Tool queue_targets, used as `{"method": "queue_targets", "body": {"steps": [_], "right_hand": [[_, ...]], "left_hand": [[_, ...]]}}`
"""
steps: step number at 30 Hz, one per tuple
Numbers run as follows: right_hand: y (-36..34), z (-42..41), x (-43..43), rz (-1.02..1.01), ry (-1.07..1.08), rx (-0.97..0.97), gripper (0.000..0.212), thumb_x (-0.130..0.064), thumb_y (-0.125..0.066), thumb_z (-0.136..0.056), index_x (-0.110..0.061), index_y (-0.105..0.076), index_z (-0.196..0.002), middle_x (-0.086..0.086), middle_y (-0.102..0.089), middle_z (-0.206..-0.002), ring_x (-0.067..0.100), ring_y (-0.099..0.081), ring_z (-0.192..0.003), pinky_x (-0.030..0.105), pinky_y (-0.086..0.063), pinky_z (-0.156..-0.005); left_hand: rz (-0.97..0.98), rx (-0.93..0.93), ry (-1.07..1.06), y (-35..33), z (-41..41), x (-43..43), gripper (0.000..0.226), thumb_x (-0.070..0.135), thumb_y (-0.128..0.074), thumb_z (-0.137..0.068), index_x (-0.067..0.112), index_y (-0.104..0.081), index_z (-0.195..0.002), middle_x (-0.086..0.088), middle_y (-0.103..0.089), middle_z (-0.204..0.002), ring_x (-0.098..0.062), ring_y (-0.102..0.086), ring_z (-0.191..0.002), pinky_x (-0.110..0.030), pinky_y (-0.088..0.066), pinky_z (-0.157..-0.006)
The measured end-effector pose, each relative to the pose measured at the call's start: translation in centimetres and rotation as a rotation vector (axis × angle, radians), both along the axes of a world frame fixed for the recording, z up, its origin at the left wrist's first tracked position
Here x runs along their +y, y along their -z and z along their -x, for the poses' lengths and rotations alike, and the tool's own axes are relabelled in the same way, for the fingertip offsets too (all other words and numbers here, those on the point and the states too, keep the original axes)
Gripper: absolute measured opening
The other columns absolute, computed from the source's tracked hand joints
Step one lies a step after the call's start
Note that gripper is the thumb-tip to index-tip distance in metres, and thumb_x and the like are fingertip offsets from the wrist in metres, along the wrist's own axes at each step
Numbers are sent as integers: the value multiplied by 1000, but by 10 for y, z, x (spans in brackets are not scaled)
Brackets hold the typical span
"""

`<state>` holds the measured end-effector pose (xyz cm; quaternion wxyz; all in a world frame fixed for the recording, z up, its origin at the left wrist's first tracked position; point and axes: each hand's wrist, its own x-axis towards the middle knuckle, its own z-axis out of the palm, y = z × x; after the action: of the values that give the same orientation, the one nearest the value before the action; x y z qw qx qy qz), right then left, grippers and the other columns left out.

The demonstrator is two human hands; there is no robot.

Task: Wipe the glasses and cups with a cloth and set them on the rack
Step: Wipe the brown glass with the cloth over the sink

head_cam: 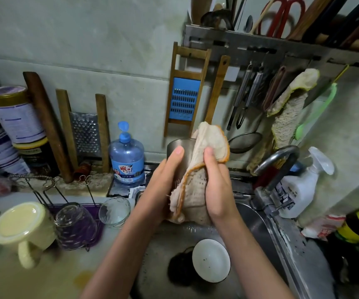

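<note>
1. The steel cup [177,147] is held upright in the air above the sink [260,223], between both hands, its rim turned towards the wall.
2. The left hand [163,186] grips the cup from the left, thumb lying straight up its side; the other fingers are hidden behind it.
3. The right hand [216,186] clasps the cloth [198,190] against the cup's right side, thumb pressed onto the fabric. The cloth's top folds over the rim and its lower part covers the cup's base.
4. Below the forearms a white bowl [211,260] sits in the sink.
5. On the left, the rack [44,197] on the table [23,283] carries an upturned cream mug [21,223] and an upturned glass [75,225]; a second glass [115,210] stands just beside them.
6. The tap [275,160] arches on the right, near the cloth, with a spray bottle [299,190] behind it.
</note>
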<state>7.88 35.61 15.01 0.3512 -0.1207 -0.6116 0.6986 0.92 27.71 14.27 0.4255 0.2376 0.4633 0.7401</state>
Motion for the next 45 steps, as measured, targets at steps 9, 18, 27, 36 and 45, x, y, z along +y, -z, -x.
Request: {"method": "queue_targets", "body": {"steps": [9,18,27,36,45], "right_hand": [[13,1,-16,-86,166,-208,75,-74,-30,-88,-18,-55,-131,3,-60,-130,13,-53,-126,41,-36,-112],[29,14,-9,-226,148,-98,62,-56,-36,-91,-17,-46,-139,-5,-53,-139,3,-43,-133,37,-30,-116],[2,30,21,215,154,-117,78,-69,-44,-81,-11,-53,-134,12,-60,-131,25,-55,-124,45,-37,-112],[17,7,-14,-529,79,-127,49,-44,-32,-99,-21,-43,-141,0,-46,-145,7,-35,-139,33,-25,-117],[4,24,23,226,14,-65,85,-77,-52,-74,-15,-54,-133,9,-57,-136,24,-49,-131,47,-32,-114]], "left_hand": [[141,-43,-212,-2,-2,11,76,65,-46,-86,8,-53,-135,-2,-61,-127,-12,-57,-113,-29,-41,-100],[130,121,-327,-12,6,10,78,75,-50,-76,19,-57,-131,-4,-67,-123,-20,-63,-114,-45,-47,-103],[84,72,-156,-8,4,12,54,39,-72,-82,14,-58,-128,-10,-72,-114,-22,-69,-105,-38,-55,-93],[206,141,-304,-10,6,11,61,63,-62,-82,16,-61,-121,4,-68,-106,6,-67,-81,-20,-50,-73],[136,36,-79,-7,11,13,56,57,-52,-87,13,-67,-118,-8,-72,-114,-20,-67,-109,-42,-45,-105]]}}
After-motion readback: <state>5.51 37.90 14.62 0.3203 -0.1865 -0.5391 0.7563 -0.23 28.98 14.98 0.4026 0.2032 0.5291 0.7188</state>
